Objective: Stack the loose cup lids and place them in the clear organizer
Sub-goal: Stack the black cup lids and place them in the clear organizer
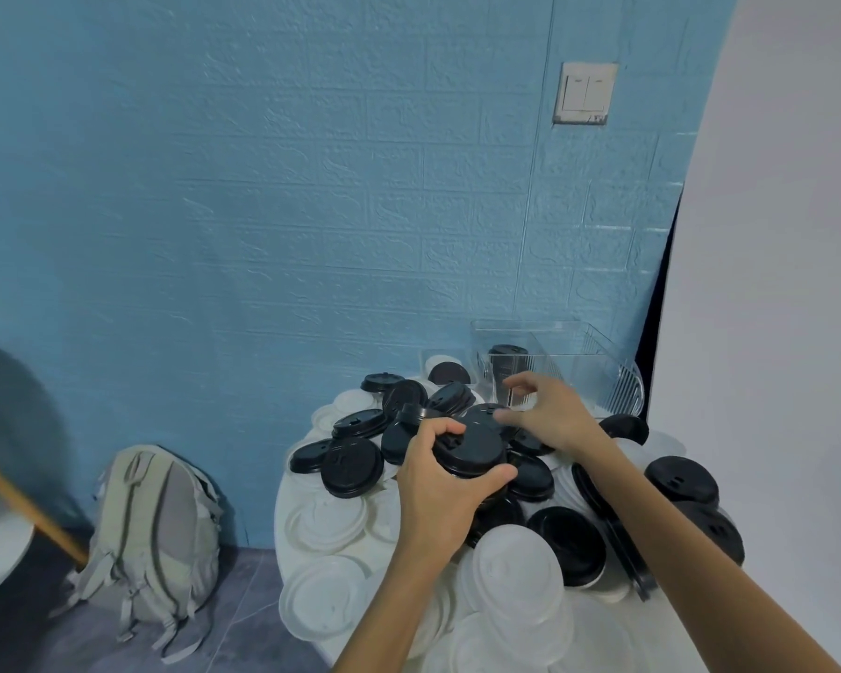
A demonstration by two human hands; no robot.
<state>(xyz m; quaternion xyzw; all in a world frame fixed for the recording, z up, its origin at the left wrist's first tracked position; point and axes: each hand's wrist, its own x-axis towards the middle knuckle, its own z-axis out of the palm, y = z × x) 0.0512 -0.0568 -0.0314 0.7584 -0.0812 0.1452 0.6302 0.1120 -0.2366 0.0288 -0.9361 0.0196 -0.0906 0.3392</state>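
Observation:
A heap of loose black lids (350, 466) and white lids (328, 519) covers a small round white table (282, 497). My left hand (440, 488) grips a short stack of black lids (472, 446) from the side, thumb on its right edge. My right hand (549, 415) hovers just behind that stack with fingers spread and relaxed, holding nothing. The clear organizer (608, 366) stands at the table's back right against the wall, with a stack of black lids (506, 364) inside its left part.
A grey backpack (159, 541) leans on the blue wall at the floor, left of the table. A wooden pole (25, 507) slants at far left beside another white table edge (1, 551). A white wall (773, 284) closes the right side.

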